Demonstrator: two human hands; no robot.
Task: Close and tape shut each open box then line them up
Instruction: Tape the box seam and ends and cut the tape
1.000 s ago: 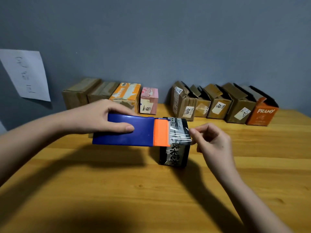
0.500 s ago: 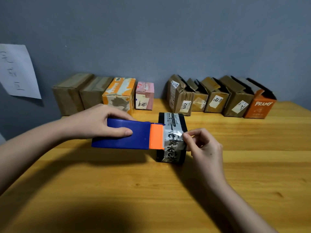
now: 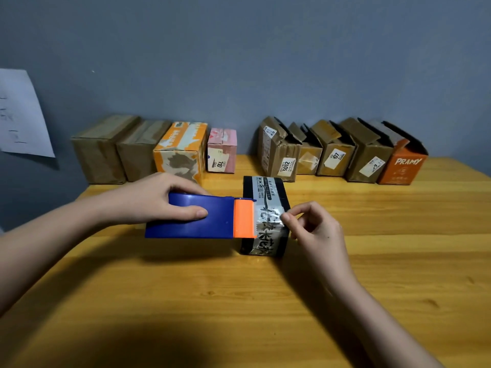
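Black box (image 3: 265,205) with white printed characters sits centre of wooden table (image 3: 239,301), flaps down, clear tape strip (image 3: 268,221) shiny across its top. Left hand (image 3: 159,199) grips blue tape dispenser (image 3: 191,216), fingers curled over it, thumb along the side; orange head (image 3: 244,218) touches box's 9 o'clock edge. Right hand (image 3: 314,229) at 3 o'clock, thumb and forefinger pinching tape end on box top. Along the wall: four closed boxes (image 3: 148,150) at 11 o'clock, five open-flapped boxes (image 3: 337,152) at 1 o'clock, the last orange.
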